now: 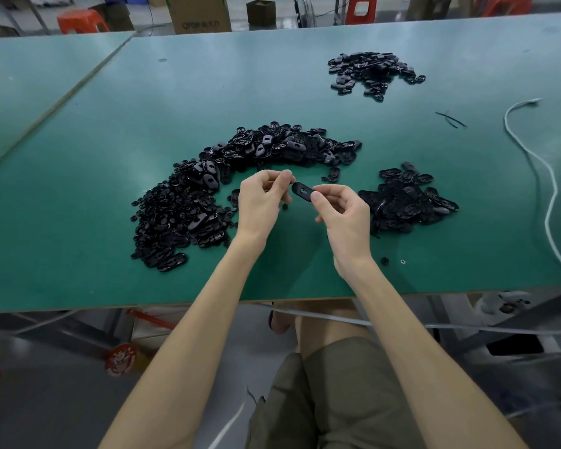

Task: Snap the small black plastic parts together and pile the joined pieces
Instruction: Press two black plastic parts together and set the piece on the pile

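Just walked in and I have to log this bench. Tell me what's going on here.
A person at the green table holds one oval black piece above it, the right hand pinching one end, the left hand pinching the other. A large pile of loose black parts curves left of and behind the hands; a smaller pile lies to the right, and a third pile lies farther back.

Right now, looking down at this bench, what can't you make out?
All head view.
Whether the left hand holds a small piece: its own curled fingers hide it.
One end of the black oval part, covered by the right hand's thumb.
The far pile: too small to tell joined pieces from loose.
The white cable: cut off by the right edge.
The cardboard box: lettering blurred.
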The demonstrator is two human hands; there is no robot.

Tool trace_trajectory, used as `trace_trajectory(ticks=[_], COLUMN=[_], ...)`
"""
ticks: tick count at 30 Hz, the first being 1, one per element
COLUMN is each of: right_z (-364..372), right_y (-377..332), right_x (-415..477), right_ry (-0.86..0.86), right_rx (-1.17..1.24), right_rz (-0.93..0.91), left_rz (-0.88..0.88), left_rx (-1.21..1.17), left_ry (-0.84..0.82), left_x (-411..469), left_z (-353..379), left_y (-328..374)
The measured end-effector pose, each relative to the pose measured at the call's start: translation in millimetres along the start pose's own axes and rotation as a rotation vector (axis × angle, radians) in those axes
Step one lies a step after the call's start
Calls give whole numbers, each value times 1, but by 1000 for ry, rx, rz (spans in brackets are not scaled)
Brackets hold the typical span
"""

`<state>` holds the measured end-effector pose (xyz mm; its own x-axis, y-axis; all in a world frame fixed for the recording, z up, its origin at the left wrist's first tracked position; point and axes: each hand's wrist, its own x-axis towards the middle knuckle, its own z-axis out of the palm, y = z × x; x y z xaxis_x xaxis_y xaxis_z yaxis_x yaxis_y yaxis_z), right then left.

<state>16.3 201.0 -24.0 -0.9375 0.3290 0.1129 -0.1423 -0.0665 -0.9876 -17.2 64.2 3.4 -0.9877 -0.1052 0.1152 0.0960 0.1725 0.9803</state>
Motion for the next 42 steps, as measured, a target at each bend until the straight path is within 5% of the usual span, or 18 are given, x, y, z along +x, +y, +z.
trace_trajectory(ticks=[9, 42], right_z=[-1, 1], right_y=[0, -7], right_x=[1, -3], right_ry=[22, 73], right_rx=[23, 6], right_rz=[4, 11], left_rz=[-28, -7], left_rx=[-369, -475], left_ry=[-46, -45], left_x=[-8, -9], left_z=[7, 4], left_y=[-15, -16])
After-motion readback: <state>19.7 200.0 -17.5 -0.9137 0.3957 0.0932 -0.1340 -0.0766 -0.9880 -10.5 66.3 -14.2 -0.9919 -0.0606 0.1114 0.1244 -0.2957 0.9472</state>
